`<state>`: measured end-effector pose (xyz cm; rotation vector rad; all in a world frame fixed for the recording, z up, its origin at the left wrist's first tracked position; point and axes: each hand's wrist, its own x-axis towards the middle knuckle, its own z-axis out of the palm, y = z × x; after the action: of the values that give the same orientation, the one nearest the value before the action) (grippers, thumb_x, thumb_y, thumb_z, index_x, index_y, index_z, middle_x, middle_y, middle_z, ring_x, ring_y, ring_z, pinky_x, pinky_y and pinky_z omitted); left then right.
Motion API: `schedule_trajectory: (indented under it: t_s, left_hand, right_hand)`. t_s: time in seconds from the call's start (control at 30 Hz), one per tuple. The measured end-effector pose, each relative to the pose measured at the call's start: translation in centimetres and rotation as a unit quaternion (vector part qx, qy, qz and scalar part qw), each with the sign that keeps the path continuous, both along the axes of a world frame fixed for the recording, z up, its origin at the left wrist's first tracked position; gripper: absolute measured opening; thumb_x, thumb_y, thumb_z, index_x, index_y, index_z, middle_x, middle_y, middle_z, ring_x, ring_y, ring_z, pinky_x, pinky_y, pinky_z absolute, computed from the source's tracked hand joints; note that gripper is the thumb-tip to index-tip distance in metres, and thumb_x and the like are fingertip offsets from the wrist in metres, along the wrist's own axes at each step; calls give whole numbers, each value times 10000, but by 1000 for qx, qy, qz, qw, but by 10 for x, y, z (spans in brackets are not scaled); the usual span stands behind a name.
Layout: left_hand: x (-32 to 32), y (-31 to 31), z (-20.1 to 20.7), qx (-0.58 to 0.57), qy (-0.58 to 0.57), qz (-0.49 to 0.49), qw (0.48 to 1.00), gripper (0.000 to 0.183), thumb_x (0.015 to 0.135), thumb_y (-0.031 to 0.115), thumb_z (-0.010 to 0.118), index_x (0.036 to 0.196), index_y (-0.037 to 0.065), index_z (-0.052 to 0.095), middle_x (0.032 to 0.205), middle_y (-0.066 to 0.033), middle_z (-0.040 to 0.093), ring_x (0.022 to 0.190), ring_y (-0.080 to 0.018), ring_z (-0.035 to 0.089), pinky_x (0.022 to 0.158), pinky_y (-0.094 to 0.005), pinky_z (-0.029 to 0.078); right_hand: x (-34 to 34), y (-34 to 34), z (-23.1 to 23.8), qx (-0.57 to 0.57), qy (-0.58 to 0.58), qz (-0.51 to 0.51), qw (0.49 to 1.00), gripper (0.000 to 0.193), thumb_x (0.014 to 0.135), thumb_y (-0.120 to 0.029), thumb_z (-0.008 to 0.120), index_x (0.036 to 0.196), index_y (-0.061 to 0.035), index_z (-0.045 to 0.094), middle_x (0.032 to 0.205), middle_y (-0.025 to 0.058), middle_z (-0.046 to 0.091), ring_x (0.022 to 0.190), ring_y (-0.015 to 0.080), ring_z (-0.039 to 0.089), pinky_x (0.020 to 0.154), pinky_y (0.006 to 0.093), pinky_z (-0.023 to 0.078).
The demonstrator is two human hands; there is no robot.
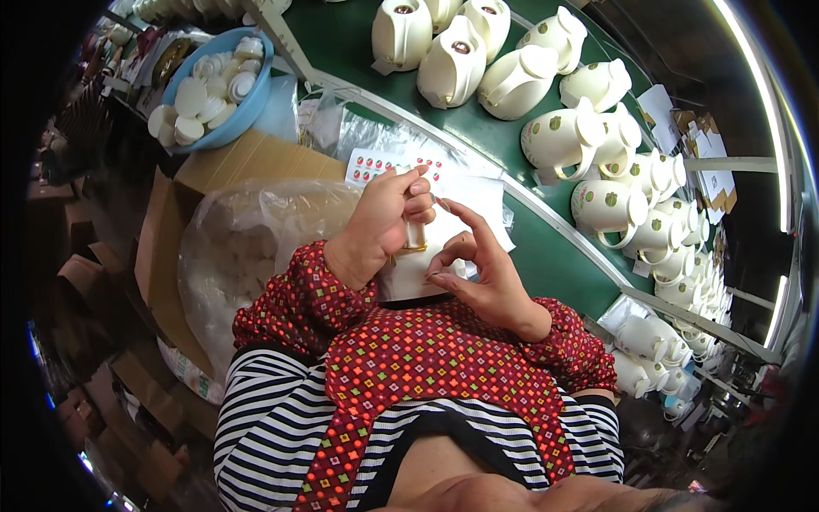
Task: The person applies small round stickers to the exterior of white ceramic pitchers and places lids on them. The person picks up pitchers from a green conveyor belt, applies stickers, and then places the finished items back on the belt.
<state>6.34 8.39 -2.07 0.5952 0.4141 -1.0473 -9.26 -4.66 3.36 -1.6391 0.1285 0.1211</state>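
Note:
My left hand (388, 218) is closed in a fist around a small pale piece with a gold-coloured edge (415, 237); most of it is hidden by the fingers. A thin thread or wire loop (442, 205) shows beside the fist. My right hand (482, 277) is just to the right. Its index finger reaches up to the loop, while the thumb and middle finger come together in a pinch; what lies between them is too small to tell. Beneath both hands, at my lap, is a rounded white body (408, 280) with a dark lower edge, partly hidden by hands and sleeves.
Cream jugs (559, 141) with handles crowd the green bench (341, 30), edged by a pale rail. A sticker sheet (367, 164) and white paper (490, 209) lie behind my hands. At left stand a cardboard box (158, 256) with a plastic liner and a blue basin (266, 81) of white lids.

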Motion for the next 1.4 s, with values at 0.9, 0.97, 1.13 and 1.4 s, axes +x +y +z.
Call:
schedule_trajectory:
  t_s: [0.9, 0.97, 1.13, 1.4]
  left_hand:
    - [5, 15, 22, 23, -85, 32, 996, 255, 1111, 141, 445, 1315, 3, 509, 811, -4, 498, 663, -126, 445, 651, -301, 415]
    - [23, 19, 27, 37, -143, 11, 989, 253, 1118, 187, 465, 1274, 11, 559, 877, -24, 569, 757, -150, 547, 751, -323, 485]
    - [93, 11, 48, 161, -344, 47, 924, 348, 1124, 340, 498, 1023, 46, 654, 880, -43, 669, 819, -121, 615, 779, -294, 490]
    - [293, -80, 42, 349, -667, 175, 634, 663, 1072, 524, 537, 681, 3, 661, 582, -47, 608, 557, -132, 590, 557, -323, 462]
  right_hand:
    - [5, 8, -43, -274, -71, -11, 959, 1393, 616, -381, 988, 1652, -17, 132, 1625, 291, 273, 1497, 486, 303, 1222, 537, 295]
    - [4, -7, -53, -247, -103, -42, 963, 1331, 652, -323, 986, 1640, 1, 156, 1621, 275, 279, 1494, 449, 322, 1217, 509, 325]
    - [-9, -40, -60, -167, -15, -135, 977, 1251, 738, -198, 954, 1666, -55, 128, 1588, 228, 342, 1286, 288, 554, 1088, 448, 449]
    - [0, -66, -82, 11, 72, -154, 985, 1147, 820, 3, 837, 1682, -150, 95, 1564, 161, 342, 1160, 231, 629, 1001, 374, 527]
